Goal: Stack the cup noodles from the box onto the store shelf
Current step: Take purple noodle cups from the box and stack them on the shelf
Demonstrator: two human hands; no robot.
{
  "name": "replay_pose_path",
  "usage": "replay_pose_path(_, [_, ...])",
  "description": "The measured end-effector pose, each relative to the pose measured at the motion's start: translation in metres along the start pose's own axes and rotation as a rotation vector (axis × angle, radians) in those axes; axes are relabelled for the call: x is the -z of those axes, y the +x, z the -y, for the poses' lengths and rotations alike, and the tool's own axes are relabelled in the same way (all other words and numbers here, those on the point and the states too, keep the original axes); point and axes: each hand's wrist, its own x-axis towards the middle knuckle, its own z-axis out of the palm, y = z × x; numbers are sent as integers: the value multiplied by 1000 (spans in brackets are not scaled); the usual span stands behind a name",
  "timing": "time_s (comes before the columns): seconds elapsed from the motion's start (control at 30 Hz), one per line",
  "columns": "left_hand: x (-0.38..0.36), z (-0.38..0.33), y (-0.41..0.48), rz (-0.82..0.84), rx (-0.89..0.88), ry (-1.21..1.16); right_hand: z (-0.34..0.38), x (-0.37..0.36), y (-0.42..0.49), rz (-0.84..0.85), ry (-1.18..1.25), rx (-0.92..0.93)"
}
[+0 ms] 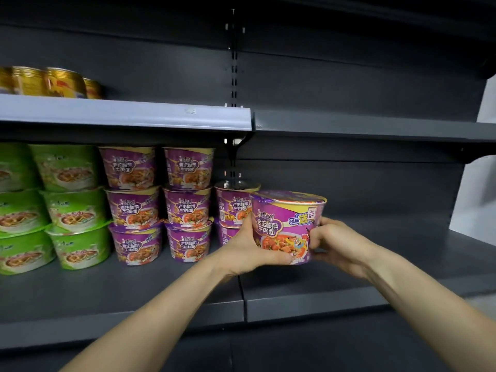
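I hold a purple cup noodle (287, 224) upright above the dark shelf (295, 296), in front of and right of a two-high purple stack (230, 208). My left hand (241, 248) grips its left side and bottom. My right hand (335, 242) curls round its right side. Left of that stack stand two purple stacks, each three cups high (134, 205) (188, 202). The box is out of view.
Green cup noodle stacks (72, 208) fill the shelf's far left. Gold cans (61, 81) sit on the upper shelf (126, 114) at left. The shelf bay to the right of the upright post (234, 63) holds no goods.
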Motion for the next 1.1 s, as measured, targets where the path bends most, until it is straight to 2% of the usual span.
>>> replay_pose_path(0.13, [14, 2, 2, -41, -36, 14, 5, -7, 14, -12, -20, 38])
replay_pose_path(0.4, [37, 2, 23, -244, -36, 123, 23, -22, 52, 33, -79, 150])
replay_pose_path(0.7, [53, -11, 48, -232, -2, 156, 39, -15, 100, 93, -143, 143])
replay_pose_path(1.1, [54, -28, 79, -355, -14, 337, 62, -1, 141, 79, -94, 217])
